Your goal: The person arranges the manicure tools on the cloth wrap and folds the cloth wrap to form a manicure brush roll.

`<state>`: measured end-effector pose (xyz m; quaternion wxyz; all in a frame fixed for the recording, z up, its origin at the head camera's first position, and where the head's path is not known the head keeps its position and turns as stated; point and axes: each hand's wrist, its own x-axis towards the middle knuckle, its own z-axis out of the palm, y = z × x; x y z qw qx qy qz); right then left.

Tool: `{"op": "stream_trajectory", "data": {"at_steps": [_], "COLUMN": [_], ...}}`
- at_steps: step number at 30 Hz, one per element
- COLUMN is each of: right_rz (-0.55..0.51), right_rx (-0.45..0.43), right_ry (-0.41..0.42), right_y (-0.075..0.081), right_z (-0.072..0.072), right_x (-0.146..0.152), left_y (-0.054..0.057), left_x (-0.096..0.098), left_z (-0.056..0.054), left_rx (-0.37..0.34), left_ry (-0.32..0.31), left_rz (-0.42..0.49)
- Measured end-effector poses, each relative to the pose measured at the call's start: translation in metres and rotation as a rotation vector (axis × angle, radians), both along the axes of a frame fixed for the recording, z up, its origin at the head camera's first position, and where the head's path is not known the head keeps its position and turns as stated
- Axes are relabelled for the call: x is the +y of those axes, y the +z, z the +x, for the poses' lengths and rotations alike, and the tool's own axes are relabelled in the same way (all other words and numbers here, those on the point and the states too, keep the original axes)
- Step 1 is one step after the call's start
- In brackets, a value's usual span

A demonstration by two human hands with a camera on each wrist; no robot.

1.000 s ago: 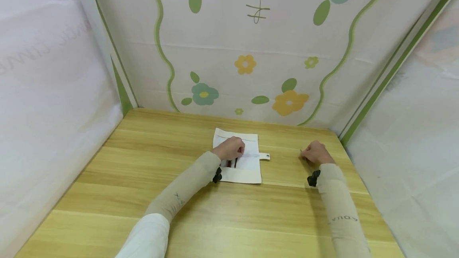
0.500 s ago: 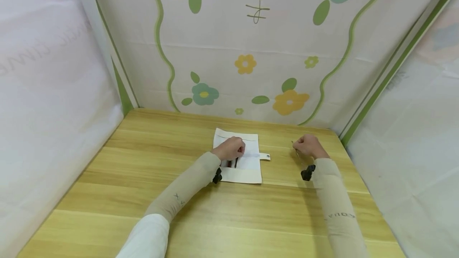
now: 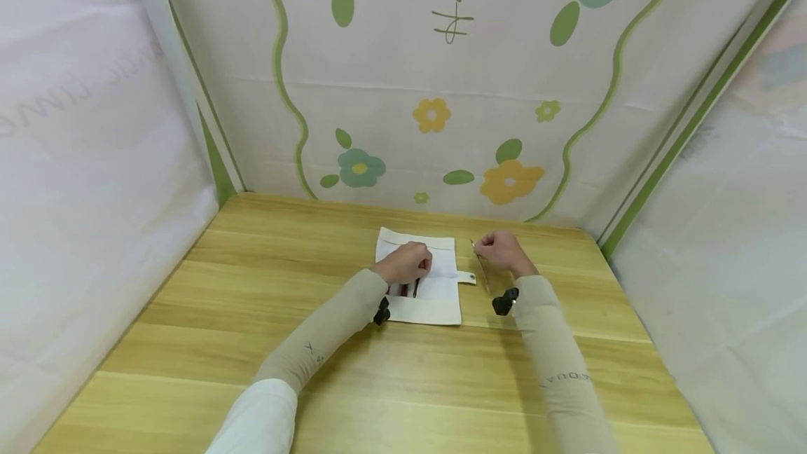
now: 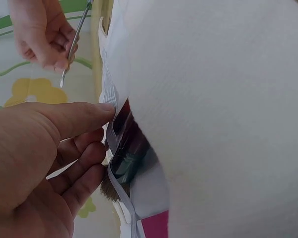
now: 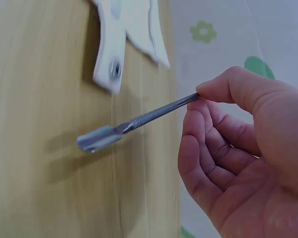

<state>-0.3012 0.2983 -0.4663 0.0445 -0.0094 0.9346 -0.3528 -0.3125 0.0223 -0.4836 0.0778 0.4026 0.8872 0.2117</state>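
Observation:
A white fabric tool case (image 3: pixel 429 311) lies unfolded on the table. My left hand (image 3: pixel 406 263) is over its middle, and in the left wrist view its thumb and fingers pinch a pale elastic band (image 4: pixel 111 87). Behind the band sit dark slender tools (image 4: pixel 131 151) and a brush with brown bristles (image 4: pixel 111 191); the white flap partly hides them. My right hand (image 3: pixel 501 251) pinches a metal cuticle pusher (image 5: pixel 159 113) between thumb and fingers, just right of the case. The pusher's broad scooped end points away from the palm, above the table.
From the case's right side sticks out a strap with a snap (image 3: pixel 467 277). A magenta piece (image 4: pixel 155 225) shows inside the case. The wooden table (image 3: pixel 403 384) meets a flower-print cloth wall (image 3: pixel 391 76) at the back, with cloth walls on both sides.
My right hand has come left across the table with the cuticle pusher, from near the right side to close beside the case strap. The left hand has stayed in place.

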Motion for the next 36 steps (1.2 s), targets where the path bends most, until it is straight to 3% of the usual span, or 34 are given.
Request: {"op": "stream_trajectory", "data": {"at_steps": [10,24,30,36], "right_rz": [-0.185,-0.379,-0.389,-0.351], "right_rx": [0.000,0.187,0.135,0.063], "right_ry": [-0.060,-0.260,-0.286,-0.241], "right_y": [0.000,-0.017,-0.021,-0.021], "right_z": [-0.011,-0.025,-0.026,-0.022], "right_x": [-0.050,-0.093,-0.098,-0.100], "left_y": [0.001,-0.002,-0.002,-0.001], "left_x": [0.002,0.000,-0.001,-0.003], "left_z": [-0.001,-0.001,0.000,-0.001], "left_rx": [0.025,0.036,0.035,0.037], "left_ry": [-0.020,-0.022,-0.021,-0.020], "left_rz": [0.016,0.010,0.032,0.039]}}
